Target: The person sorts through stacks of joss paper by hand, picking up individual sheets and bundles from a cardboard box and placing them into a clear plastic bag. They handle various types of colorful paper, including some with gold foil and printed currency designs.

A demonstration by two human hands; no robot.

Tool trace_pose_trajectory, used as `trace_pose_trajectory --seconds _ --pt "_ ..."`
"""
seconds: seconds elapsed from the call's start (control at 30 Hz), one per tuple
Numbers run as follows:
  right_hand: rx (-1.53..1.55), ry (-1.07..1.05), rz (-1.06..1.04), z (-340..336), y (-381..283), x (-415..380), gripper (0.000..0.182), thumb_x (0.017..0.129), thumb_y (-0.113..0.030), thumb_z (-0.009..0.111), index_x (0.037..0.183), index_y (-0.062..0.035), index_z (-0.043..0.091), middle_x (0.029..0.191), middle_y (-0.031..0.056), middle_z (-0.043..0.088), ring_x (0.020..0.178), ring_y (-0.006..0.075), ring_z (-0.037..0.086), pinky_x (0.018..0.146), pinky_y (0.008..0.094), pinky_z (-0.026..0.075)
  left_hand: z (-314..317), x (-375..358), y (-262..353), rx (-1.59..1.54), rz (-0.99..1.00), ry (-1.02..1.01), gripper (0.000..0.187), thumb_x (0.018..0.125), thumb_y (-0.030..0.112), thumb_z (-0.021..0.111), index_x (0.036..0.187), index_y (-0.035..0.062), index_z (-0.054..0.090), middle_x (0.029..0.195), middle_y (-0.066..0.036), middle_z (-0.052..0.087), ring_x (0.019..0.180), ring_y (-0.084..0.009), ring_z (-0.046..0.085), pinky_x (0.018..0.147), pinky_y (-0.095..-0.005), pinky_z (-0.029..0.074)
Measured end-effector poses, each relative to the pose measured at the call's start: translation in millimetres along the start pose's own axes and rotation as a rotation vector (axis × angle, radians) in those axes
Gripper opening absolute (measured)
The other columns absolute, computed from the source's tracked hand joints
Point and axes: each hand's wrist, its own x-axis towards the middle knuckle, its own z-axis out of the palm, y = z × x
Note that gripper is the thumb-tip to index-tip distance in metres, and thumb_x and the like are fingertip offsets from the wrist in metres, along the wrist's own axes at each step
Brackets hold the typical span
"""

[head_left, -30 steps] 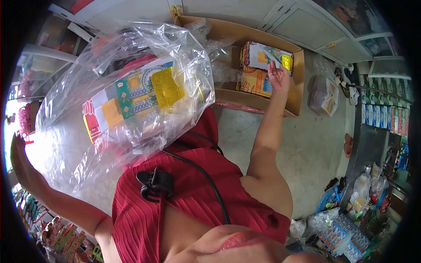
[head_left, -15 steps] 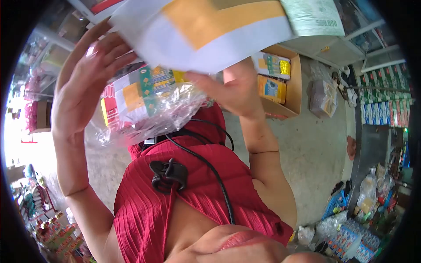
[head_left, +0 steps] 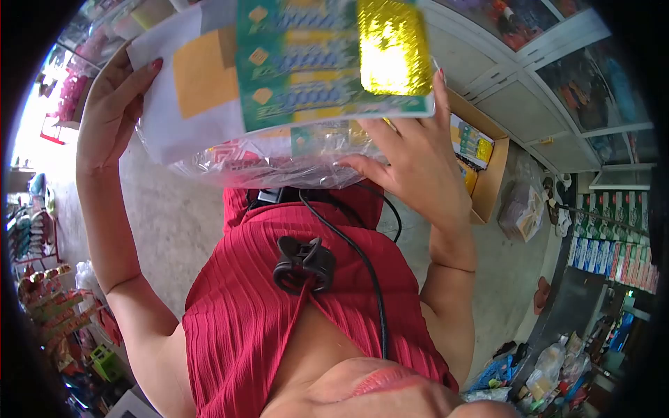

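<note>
A stack of printed paper packs, white with an orange patch, green print and a gold foil square, fills the upper middle of the view. My right hand holds its right edge from below, fingers spread against it. My left hand grips the left edge of the stack together with a clear plastic bag that hangs under it and holds more of the same packs. Both hands are raised in front of my red dress.
An open cardboard box with more packs stands on the concrete floor to the right. Beyond it lie a wrapped bundle, grey cabinets and green cartons. Goods line the left edge.
My right hand left the cardboard box carrying a pack up to the bag. The stack now sits higher and closer, green and gold face showing, with both hands at its edges.
</note>
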Motion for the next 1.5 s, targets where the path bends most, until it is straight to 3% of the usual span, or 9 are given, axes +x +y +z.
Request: trace_pose_trajectory --seconds 0.07,0.3,0.63,0.97,1.1,1.17,1.27,1.37,1.5 --pt "0.001 -0.102 -0.031 -7.2 -4.8 -1.1 0.051 0.071 -0.040 0.074 0.109 -0.0078 0.063 0.115 0.0089 0.061 0.113 0.0287 0.054 0.113 0.0598 0.015 -12.9 -9.4 -4.2 0.084 -0.087 -0.002 0.040 0.092 0.005 0.057 0.129 -0.0028 0.046 0.112 -0.011 0.063 0.099 -0.0132 0.063 0.082 -0.0227 0.051" --pt "0.155 -0.456 0.034 -6.3 -6.7 -10.4 0.052 0.073 -0.029 0.074 0.118 -0.0094 0.058 0.106 0.0089 0.063 0.097 0.0254 0.062 0.111 0.0553 0.021 -1.3 -20.7 -16.9 0.459 -0.279 -0.110 0.041 0.089 0.005 0.058 0.129 0.0031 0.048 0.103 -0.004 0.064 0.089 -0.0063 0.061 0.074 -0.0187 0.048" --pt "0.107 -0.434 0.109 -1.7 7.7 -31.1 0.038 0.078 -0.015 0.067 0.115 -0.0100 0.058 0.099 0.0074 0.064 0.097 0.0258 0.062 0.109 0.0504 0.026 59.4 2.4 -24.5 0.458 0.042 -0.228 0.041 0.091 0.000 0.052 0.131 0.0012 0.046 0.117 -0.007 0.057 0.100 -0.0090 0.056 0.083 -0.0227 0.046" --pt "0.141 -0.328 -0.073 1.7 5.6 -28.9 0.018 0.081 -0.009 0.053 0.097 -0.0076 0.062 0.071 0.0055 0.060 0.080 0.0208 0.062 0.098 0.0418 0.040 62.5 15.5 -65.6 0.889 -0.120 -0.239 0.056 0.088 -0.002 0.053 0.140 0.0146 0.038 0.131 -0.021 0.052 0.102 -0.0300 0.063 0.086 -0.0392 0.049" --pt "0.277 -0.258 -0.184 -7.0 10.2 -37.0 0.018 0.080 -0.011 0.057 0.097 -0.0083 0.063 0.072 0.0016 0.061 0.078 0.0189 0.060 0.097 0.0395 0.042 58.1 25.0 -79.7 1.151 0.104 -0.207 0.053 0.091 0.006 0.053 0.140 0.0159 0.036 0.121 -0.025 0.058 0.103 -0.0391 0.062 0.086 -0.0459 0.048" --pt "0.453 0.062 -0.232 -3.3 11.9 -40.2 0.013 0.077 -0.012 0.058 0.089 -0.0068 0.061 0.068 0.0036 0.060 0.078 0.0184 0.061 0.087 0.0352 0.043 54.8 29.1 -79.0 1.279 -0.012 -0.245 0.056 0.093 0.017 0.055 0.144 0.0182 0.031 0.122 -0.022 0.059 0.104 -0.0399 0.061 0.085 -0.0468 0.048" --pt "0.445 0.015 -0.179 -5.1 18.5 -43.5 0.015 0.078 -0.012 0.057 0.092 -0.0079 0.061 0.068 0.0023 0.059 0.077 0.0185 0.061 0.089 0.0366 0.043 61.7 26.3 -55.5 1.372 -0.262 -0.268 0.064 0.093 0.024 0.055 0.149 0.0248 0.023 0.129 -0.024 0.054 0.119 -0.0395 0.053 0.091 -0.0462 0.047" --pt "0.405 -0.091 -0.158 -4.1 20.0 -43.0 0.017 0.078 -0.013 0.057 0.094 -0.0084 0.061 0.069 0.0019 0.059 0.080 0.0179 0.061 0.093 0.0379 0.042 54.2 13.2 -38.3 1.490 -0.120 -0.312 0.066 0.095 0.032 0.052 0.150 0.0275 0.018 0.135 -0.021 0.051 0.122 -0.0408 0.050 0.093 -0.0472 0.046" --pt "0.361 -0.054 -0.144 3.4 22.3 -42.1 0.017 0.080 -0.013 0.056 0.095 -0.0092 0.061 0.069 0.0013 0.058 0.081 0.0179 0.061 0.095 0.0397 0.041 57.3 0.9 0.2 1.360 -0.180 -0.447 0.096 0.075 0.008 0.073 0.151 0.0281 0.018 0.149 -0.012 0.035 0.132 -0.0372 0.040 0.103 -0.0462 0.040"
